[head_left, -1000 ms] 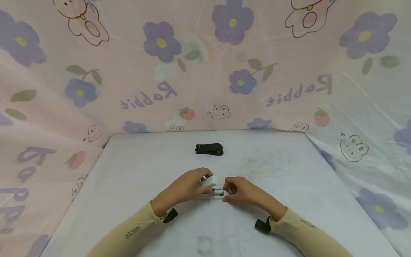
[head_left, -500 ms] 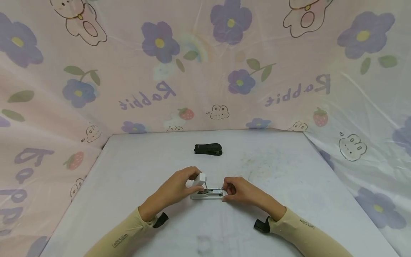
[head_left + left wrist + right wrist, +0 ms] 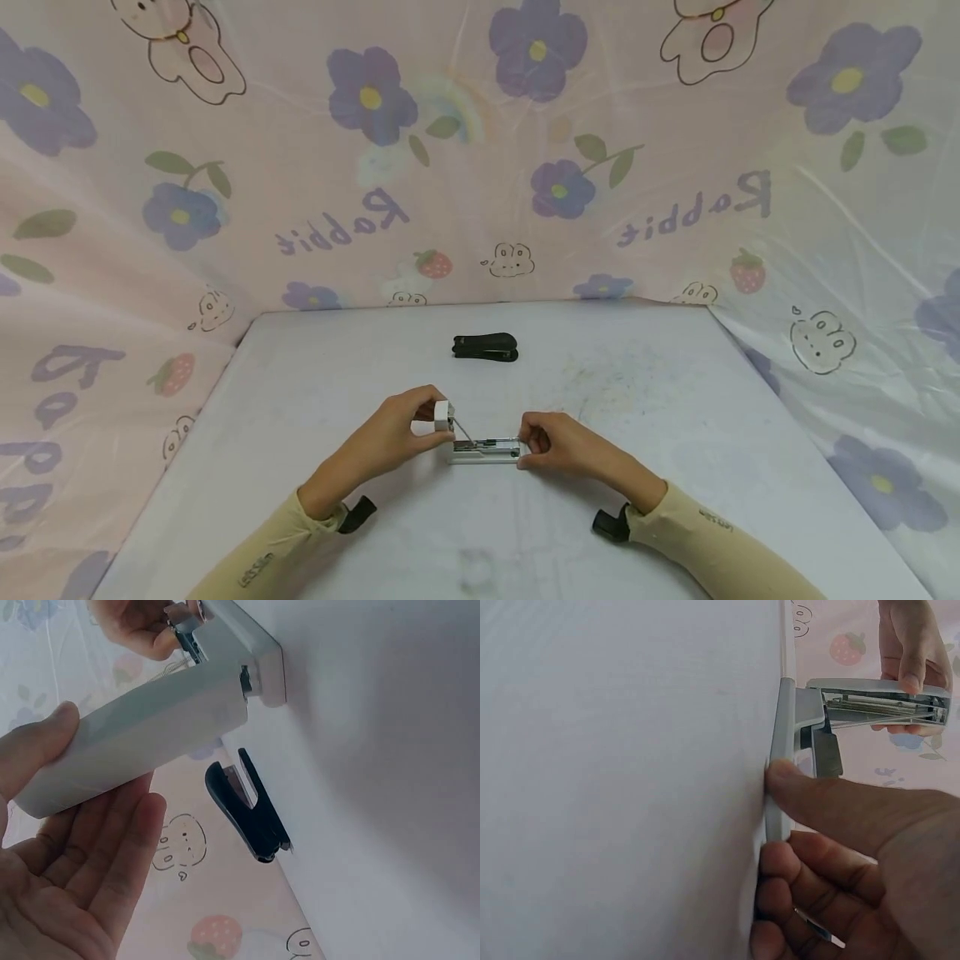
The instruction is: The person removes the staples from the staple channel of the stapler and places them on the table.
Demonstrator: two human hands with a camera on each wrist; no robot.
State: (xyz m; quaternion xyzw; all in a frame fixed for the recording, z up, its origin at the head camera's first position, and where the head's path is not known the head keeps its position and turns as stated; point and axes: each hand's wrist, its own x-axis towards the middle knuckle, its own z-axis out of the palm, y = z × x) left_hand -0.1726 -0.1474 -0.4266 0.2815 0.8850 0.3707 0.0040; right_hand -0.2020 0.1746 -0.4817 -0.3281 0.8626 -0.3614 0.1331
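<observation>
A white stapler (image 3: 487, 459) lies on the table with its top arm (image 3: 150, 731) swung up and back to the left. My left hand (image 3: 393, 433) grips that raised arm, thumb on one side and fingers on the other. At the opposite end, my right hand (image 3: 570, 446) pinches the stapler's base (image 3: 778, 735) between thumb and fingers. A thin metal rod (image 3: 464, 431) runs from the base up into the lifted arm. The right wrist view shows the metal inside of the top arm, facing the camera.
A black stapler (image 3: 485, 347) lies farther back on the white table (image 3: 360, 358). Behind and at the sides hangs a patterned cloth (image 3: 465, 192) with flowers and rabbits. Black wrist mounts (image 3: 611, 525) stick out beneath both sleeves.
My left hand has moved left, swinging the white stapler's top arm farther up and back. More of its inside and base now shows. My right hand has stayed at the base's end.
</observation>
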